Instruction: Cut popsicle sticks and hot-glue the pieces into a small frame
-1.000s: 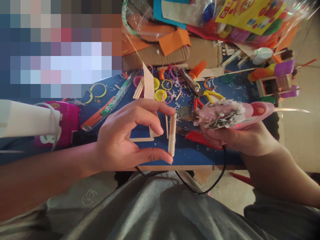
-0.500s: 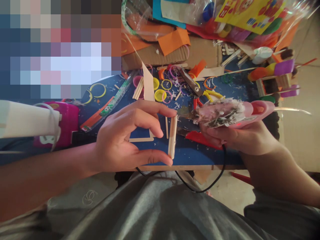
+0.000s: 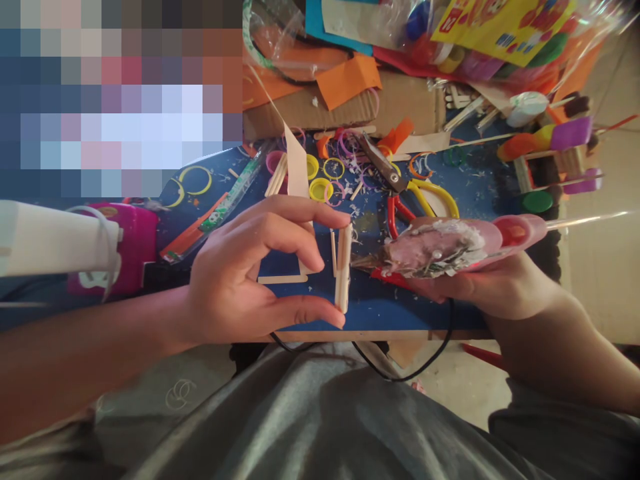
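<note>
Between the thumb and index finger of my left hand [image 3: 250, 267] a short stack of popsicle sticks [image 3: 343, 269] is pinched by its two ends, upright in the picture. My right hand [image 3: 495, 283] is wrapped round a pink hot glue gun [image 3: 435, 250] with bits of fluff and dried glue stuck on its front. Its nozzle points left, close to the middle of the stack's right side; whether they touch I cannot tell. A clear glue stick [image 3: 590, 219] juts from its back end. Under the gun lies a red-handled tool [image 3: 393, 277], partly hidden.
Scissors [image 3: 395, 177] with red and yellow handles lie beyond the gun. Yellow and purple rings, bottle caps [image 3: 320, 191] and scraps litter the blue tabletop [image 3: 370, 317]. A magenta box [image 3: 137, 247] stands left. A black cord [image 3: 447, 340] hangs over the front edge. A stick-and-cap model [image 3: 555, 160] is at right.
My right hand has brought the glue gun nearer me, so its nozzle moved from the stack's far end to its middle. The left hand holds nearly still.
</note>
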`<state>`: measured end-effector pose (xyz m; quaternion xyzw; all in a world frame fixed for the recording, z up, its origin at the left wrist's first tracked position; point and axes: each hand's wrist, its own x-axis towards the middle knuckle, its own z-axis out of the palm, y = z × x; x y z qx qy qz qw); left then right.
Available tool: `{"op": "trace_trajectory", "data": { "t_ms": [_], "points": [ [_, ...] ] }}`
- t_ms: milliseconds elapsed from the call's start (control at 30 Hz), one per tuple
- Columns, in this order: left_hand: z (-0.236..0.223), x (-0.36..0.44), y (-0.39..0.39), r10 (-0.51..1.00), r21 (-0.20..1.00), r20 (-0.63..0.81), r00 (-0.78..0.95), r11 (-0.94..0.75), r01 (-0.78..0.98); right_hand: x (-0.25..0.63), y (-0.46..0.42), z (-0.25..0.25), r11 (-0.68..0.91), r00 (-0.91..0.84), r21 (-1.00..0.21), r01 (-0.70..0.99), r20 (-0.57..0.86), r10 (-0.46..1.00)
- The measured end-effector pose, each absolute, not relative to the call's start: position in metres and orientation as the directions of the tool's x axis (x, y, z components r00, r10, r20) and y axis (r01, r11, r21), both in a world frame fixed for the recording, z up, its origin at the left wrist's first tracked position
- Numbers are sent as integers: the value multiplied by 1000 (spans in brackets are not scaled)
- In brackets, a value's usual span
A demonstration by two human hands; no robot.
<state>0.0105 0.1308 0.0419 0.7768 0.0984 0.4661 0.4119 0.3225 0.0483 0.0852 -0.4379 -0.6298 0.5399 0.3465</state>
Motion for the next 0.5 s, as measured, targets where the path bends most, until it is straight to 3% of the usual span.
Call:
{"op": "trace_trajectory", "data": {
  "t_ms": [133,167,233,500],
  "points": [
    [46,11,129,595,792,547,589,-596,-133,318,50,87,-66,-311,-992,111,-98,945],
    [45,11,130,548,737,636,543,-639,-218,317,51,88,-80,-309,-991,104,-109,945],
    [43,11,131,494,698,681,541,-662,-273,315,51,88,-100,-315,-989,106,-129,940],
    [41,10,131,507,715,643,574,-667,-211,319,47,81,-139,-271,-989,41,-145,952]
  ]
}}
